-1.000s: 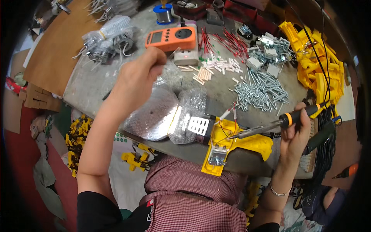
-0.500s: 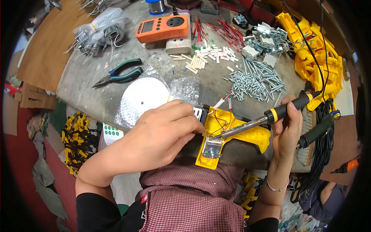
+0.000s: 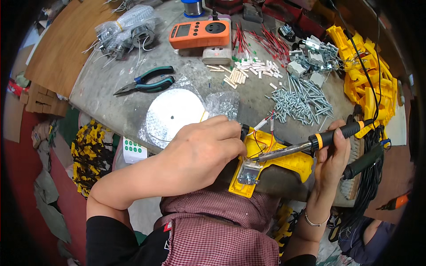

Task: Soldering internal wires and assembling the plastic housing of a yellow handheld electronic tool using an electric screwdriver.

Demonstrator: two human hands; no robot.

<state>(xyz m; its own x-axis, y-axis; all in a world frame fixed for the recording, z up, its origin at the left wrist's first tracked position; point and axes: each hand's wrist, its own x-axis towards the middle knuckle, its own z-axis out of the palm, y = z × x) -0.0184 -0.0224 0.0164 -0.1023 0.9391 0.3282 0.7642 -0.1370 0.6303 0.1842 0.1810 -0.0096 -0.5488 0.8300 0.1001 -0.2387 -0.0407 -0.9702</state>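
My right hand (image 3: 333,157) grips a soldering iron (image 3: 288,151) by its black and yellow handle. The iron's tip reaches a small metal part (image 3: 248,174) seated in a yellow plastic tool housing (image 3: 290,165), which lies at the table's front edge. Thin red and dark wires (image 3: 265,137) rise from the housing, with white sleeves on them. My left hand (image 3: 206,153) is closed in a pinch beside the metal part, close to the iron's tip. Whatever its fingertips hold is too fine or hidden to name.
Beyond the hands lie screws (image 3: 301,99), white sleeves (image 3: 239,75), red wires (image 3: 270,44) and metal parts (image 3: 315,57). Pliers (image 3: 148,82), a white disc (image 3: 173,113) and an orange meter (image 3: 199,34) are leftward. Yellow housings (image 3: 372,88) and a second black-handled tool (image 3: 364,162) are rightward.
The whole scene has shifted slightly right in the picture, as the view turned. Both hands keep their holds, and the iron's tip stays at the metal part.
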